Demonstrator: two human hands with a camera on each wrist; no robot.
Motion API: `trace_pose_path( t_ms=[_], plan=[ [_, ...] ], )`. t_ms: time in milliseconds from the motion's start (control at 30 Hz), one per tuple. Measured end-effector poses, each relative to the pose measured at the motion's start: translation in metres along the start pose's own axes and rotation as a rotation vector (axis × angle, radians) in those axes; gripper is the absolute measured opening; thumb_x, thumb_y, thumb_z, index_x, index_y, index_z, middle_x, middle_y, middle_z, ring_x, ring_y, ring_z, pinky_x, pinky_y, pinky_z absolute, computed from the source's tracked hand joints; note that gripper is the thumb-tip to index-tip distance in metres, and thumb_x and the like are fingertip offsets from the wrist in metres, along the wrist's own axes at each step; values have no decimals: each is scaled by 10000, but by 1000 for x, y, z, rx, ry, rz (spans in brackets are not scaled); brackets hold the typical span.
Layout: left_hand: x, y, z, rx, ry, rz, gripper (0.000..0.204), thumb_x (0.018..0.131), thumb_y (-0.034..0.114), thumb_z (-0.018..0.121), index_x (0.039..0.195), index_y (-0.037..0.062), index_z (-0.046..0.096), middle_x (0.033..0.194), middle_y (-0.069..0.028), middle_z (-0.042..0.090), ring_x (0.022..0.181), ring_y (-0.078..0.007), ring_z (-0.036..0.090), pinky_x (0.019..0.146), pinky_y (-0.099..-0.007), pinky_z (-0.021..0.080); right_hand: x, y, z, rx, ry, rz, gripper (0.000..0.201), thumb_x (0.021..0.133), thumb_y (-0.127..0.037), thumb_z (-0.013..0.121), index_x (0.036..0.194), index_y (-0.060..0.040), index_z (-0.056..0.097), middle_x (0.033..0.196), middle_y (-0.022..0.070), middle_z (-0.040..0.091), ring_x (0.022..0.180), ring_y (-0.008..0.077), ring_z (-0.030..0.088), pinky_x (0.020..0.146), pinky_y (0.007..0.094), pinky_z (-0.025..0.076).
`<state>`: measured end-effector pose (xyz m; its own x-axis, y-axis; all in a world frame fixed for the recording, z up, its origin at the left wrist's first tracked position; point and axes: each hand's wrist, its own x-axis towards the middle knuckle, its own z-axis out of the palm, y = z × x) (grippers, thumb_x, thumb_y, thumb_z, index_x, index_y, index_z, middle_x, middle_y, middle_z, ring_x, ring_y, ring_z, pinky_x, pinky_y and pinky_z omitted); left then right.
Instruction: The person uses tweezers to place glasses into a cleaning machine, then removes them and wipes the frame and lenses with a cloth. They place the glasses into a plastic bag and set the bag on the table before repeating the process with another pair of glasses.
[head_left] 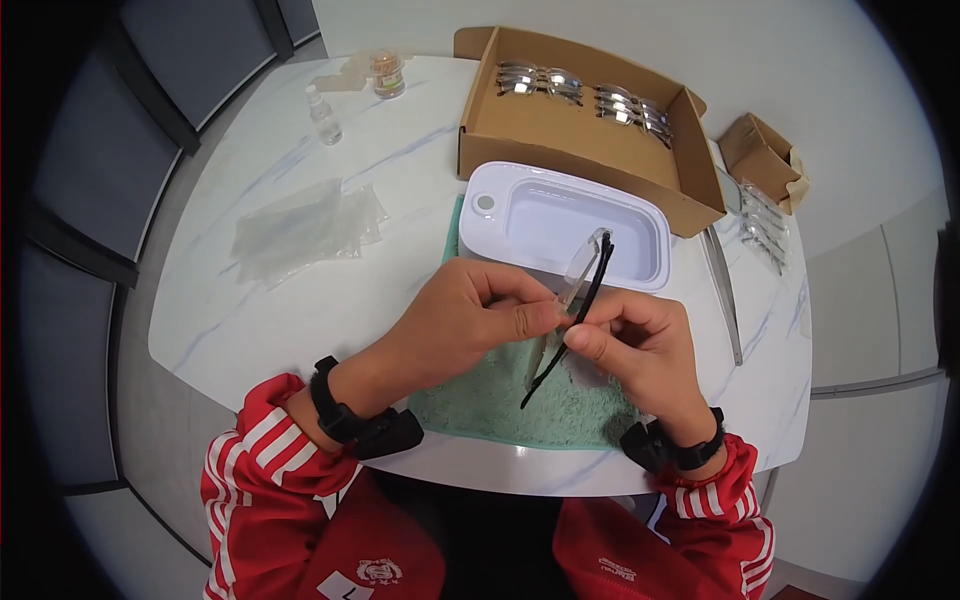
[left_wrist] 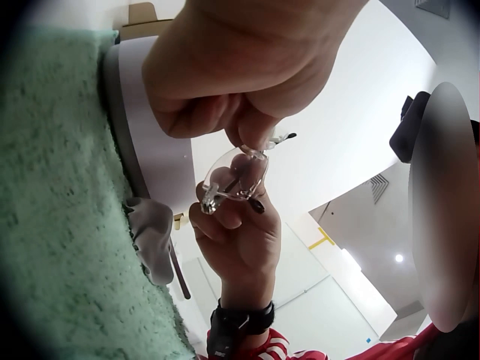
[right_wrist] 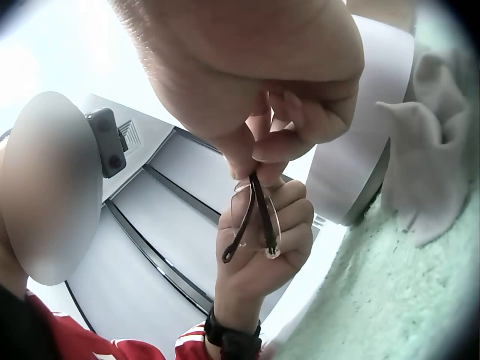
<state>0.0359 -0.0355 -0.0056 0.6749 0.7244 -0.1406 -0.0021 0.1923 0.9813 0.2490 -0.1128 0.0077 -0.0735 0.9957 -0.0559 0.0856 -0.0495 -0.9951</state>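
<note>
A pair of eyeglasses [head_left: 597, 275] with clear lenses and dark temples is held between both hands, tilted over the near side of a white tub [head_left: 483, 232]. My left hand [head_left: 470, 318] pinches the clear front between thumb and forefinger. My right hand [head_left: 645, 345] pinches a dark temple [right_wrist: 262, 210] close to the left fingertips. In the left wrist view, the clear lens [left_wrist: 217, 169] shows in front of the right palm. Beneath the hands, a grey cloth [right_wrist: 424, 165] lies on a green towel [head_left: 500, 408].
Behind the tub stands a cardboard box [head_left: 580, 150] with rows of glasses [head_left: 540, 80]. A smaller carton [head_left: 757, 155] and bagged glasses [head_left: 765, 225] are at right. Clear plastic bags [head_left: 300, 230], a spray bottle [head_left: 323, 118] and a jar [head_left: 387, 76] are at left.
</note>
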Motion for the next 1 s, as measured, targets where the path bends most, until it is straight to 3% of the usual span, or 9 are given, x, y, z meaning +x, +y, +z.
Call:
trace_pose_path(
  t_ms=[200,267,400,467,600,700,767,867,1000],
  plan=[
    [0,3,-1,-50,-62,-43,213,922,201,762,1009,7,753,728,69,584,666,-33,468,635,-223,410,-4,2,-4,117,12,32,134,921,-84,758,825,-15,694,620,-76,547,560,-7,421,498,210,315],
    [-4,19,-9,230,-32,-150,210,893,141,766,1046,-2,752,725,73,530,662,-30,439,618,-219,370,-5,6,-12,-95,-41,-94,142,889,-70,772,800,-17,675,605,-33,561,526,39,460,489,236,334],
    [-12,43,-11,418,113,-163,219,877,94,752,1072,-5,752,712,74,463,644,-31,392,597,-225,324,-6,-3,-14,-375,-82,-290,153,844,-41,767,756,-19,644,595,39,550,492,149,502,472,302,358],
    [-16,42,-12,386,149,36,199,878,75,736,1060,-4,756,689,70,436,625,-37,360,578,-234,290,-8,-5,-12,-465,-163,-311,123,820,5,748,738,-23,660,653,65,574,512,186,547,477,316,386],
    [-14,39,-6,472,131,96,181,883,71,725,1046,-3,757,674,68,404,615,-47,345,575,-238,280,-10,-1,-10,-517,-192,-322,138,817,6,747,722,-34,656,614,63,560,497,204,549,462,335,386],
    [-16,41,-2,527,131,62,146,880,69,727,1006,-2,751,673,64,413,617,-48,354,570,-242,274,-13,1,-7,-506,-160,-291,163,856,-45,751,727,-27,653,602,47,597,490,147,561,462,304,395],
    [-22,42,2,674,169,91,159,823,109,805,932,22,729,631,6,437,555,-84,402,531,-271,333,-16,-4,0,-191,-110,224,193,922,-123,706,786,2,649,632,73,636,522,134,607,477,297,422],
    [-33,48,20,947,71,161,219,738,90,856,916,55,734,658,6,453,556,-97,408,528,-267,317,-14,-5,6,148,-154,444,253,969,-191,680,824,16,672,728,65,711,557,80,626,503,244,459],
    [-35,32,35,1078,35,274,286,678,162,905,898,81,741,687,-42,541,563,-164,552,495,-301,406,-16,12,12,271,-130,385,266,988,-195,651,839,23,683,751,54,720,561,88,634,507,227,476]
  ],
)
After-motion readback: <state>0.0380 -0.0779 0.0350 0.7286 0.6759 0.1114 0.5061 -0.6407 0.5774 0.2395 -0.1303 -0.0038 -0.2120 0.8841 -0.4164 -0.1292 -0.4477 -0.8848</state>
